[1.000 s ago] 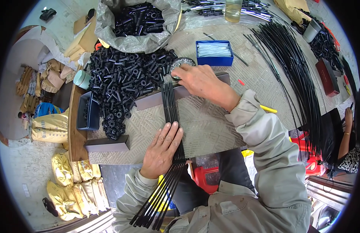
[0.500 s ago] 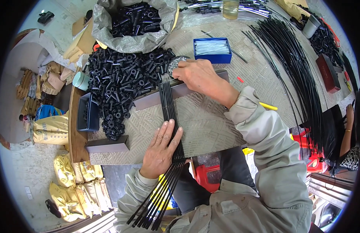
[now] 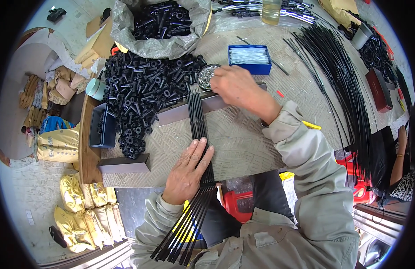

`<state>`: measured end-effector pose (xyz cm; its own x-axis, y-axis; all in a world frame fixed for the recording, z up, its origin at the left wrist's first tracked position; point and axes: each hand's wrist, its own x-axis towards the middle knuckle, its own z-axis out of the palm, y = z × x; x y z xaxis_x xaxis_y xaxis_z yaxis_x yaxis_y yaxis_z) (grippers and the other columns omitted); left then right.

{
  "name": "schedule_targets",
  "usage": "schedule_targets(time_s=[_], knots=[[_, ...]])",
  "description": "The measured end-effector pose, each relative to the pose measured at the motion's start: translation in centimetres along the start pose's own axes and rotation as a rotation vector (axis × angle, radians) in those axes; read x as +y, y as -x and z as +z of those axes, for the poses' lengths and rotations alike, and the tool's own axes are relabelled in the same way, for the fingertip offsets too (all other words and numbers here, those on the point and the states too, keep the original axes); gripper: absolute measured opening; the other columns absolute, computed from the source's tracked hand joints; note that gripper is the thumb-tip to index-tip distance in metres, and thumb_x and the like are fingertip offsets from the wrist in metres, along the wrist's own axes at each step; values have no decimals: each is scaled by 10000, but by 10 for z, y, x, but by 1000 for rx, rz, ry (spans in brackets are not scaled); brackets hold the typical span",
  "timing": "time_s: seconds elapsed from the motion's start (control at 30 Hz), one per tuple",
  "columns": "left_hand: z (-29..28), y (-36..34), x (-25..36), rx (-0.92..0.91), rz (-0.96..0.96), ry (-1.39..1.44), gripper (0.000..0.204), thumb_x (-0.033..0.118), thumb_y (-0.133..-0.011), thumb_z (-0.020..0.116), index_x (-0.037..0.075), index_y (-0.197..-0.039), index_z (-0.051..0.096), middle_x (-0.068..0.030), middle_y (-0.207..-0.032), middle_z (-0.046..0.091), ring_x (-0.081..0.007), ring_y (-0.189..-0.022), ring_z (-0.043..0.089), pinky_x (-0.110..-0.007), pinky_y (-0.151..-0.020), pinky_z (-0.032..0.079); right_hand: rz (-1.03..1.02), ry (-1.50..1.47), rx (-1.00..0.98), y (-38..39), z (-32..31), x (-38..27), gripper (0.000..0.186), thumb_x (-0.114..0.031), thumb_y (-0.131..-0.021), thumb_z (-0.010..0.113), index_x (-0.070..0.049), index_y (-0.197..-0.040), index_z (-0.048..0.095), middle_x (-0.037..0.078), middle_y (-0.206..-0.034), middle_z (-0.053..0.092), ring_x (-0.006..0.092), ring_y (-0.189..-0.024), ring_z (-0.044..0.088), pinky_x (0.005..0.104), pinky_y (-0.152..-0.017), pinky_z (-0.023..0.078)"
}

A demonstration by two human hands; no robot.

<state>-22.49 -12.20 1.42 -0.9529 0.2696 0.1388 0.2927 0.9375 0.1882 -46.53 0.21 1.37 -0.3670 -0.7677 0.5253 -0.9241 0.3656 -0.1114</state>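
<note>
My left hand (image 3: 187, 172) lies flat with fingers stretched over a row of thin black cables (image 3: 198, 121), pressing them against the table. Their far ends rest on a long grey bar (image 3: 174, 114); the near ends fan out past the table edge over my lap. My right hand (image 3: 238, 89) is closed in a pinch beside a small round dish (image 3: 205, 80) of shiny metal bits. From its fingertips a thin metal rod (image 3: 189, 94) reaches left across the cables' far ends. The undersides of the right fingers are hidden.
A heap of black threaded parts (image 3: 135, 85) covers the left of the table, below a grey sack (image 3: 126, 45) of more parts. A blue box (image 3: 250, 69) of thin pale rods stands beyond my right hand. Black cables (image 3: 337, 85) lie bundled at right. Another person's arm (image 3: 399, 154) shows far right.
My right hand has drawn slightly to the right, uncovering more of the dish. The thin rod now shows longer across the cable ends. My left hand stays flat on the cables.
</note>
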Motion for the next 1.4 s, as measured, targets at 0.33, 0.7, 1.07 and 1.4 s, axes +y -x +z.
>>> schedule_targets(time_s=[0.33, 0.7, 1.07, 1.4], knots=[[-5, 5, 3, -7, -4, 43, 823, 578, -778, 537, 49, -1384, 365, -145, -1445, 331, -330, -1332, 312, -445, -1072, 275, 336, 179, -35, 6, -49, 80, 26, -130, -756, 617, -114, -741, 630, 65, -814, 627, 281, -791, 614, 400, -669, 495], [-5, 16, 15, 51, 24, 70, 893, 591, -709, 623, -9, -1336, 412, -158, -1407, 385, -342, -1307, 355, -435, -1053, 325, 249, 132, -177, 1, -48, 114, 68, -111, -738, 620, -112, -795, 659, 109, -829, 652, 302, -838, 631, 415, -709, 503], [-3, 17, 15, 78, 16, 59, 865, 589, -734, 596, -6, -1336, 419, -163, -1404, 391, -342, -1309, 358, -426, -1048, 334, 239, 93, -28, -2, -49, 82, 81, -149, -837, 548, -108, -876, 606, 64, -863, 618, 313, -805, 607, 411, -664, 474], [-3, 14, 14, 91, 8, 49, 843, 602, -728, 597, -8, -1296, 471, -168, -1367, 439, -341, -1276, 406, -420, -1029, 357, 57, -121, -151, 8, -21, -3, 154, -98, -791, 576, -167, -878, 682, 81, -814, 611, 291, -756, 631, 410, -603, 480]])
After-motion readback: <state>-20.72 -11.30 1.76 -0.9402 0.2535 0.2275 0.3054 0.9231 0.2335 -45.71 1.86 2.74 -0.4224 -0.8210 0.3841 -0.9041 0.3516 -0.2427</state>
